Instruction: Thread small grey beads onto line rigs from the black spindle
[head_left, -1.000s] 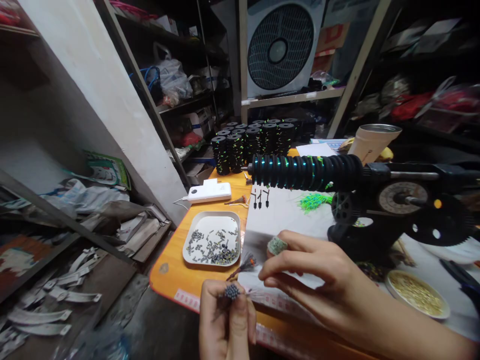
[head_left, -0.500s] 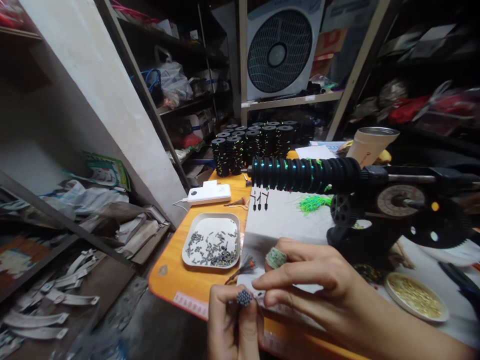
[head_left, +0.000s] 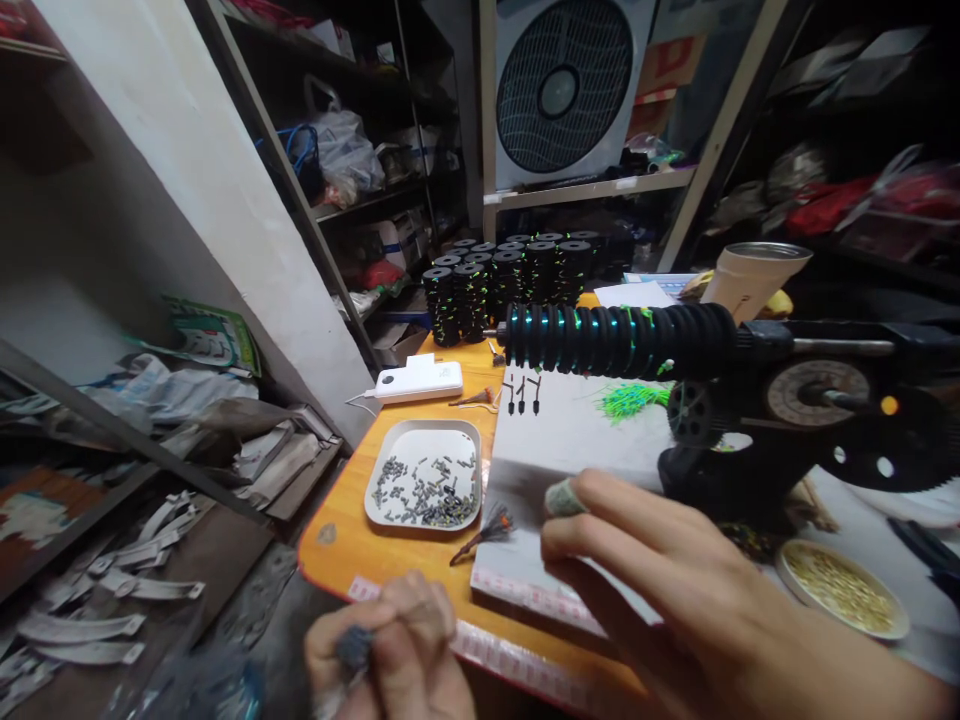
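My left hand (head_left: pixel 401 640) is closed round a bundle of dark grey strands (head_left: pixel 354 648), whose round end faces up; both are blurred. Above the white board at the table's front edge hovers my right hand (head_left: pixel 645 560). Its fingers are bent a little and apart, with nothing visible between them, and one fingertip wears a greenish wrap (head_left: pixel 564 497). Between the hands lies a small brush (head_left: pixel 480 535) with dark bristles. A white tray (head_left: pixel 386 515) of small grey and yellowish pieces stands beyond my left hand.
A black machine (head_left: pixel 712 430) carries a ribbed black spool (head_left: pixel 600 340) across the board. Green strands (head_left: pixel 636 400) and small black pieces (head_left: pixel 522 395) lie beneath it. Several black spools (head_left: pixel 502 285) stand behind. A dish of gold bits (head_left: pixel 844 590) is at right, a white power bank (head_left: pixel 420 380) at left.
My left hand has moved left and toward me with the bundle, away from my right hand. My right hand has shifted slightly right, and the brush now shows fully. The view has shifted slightly.
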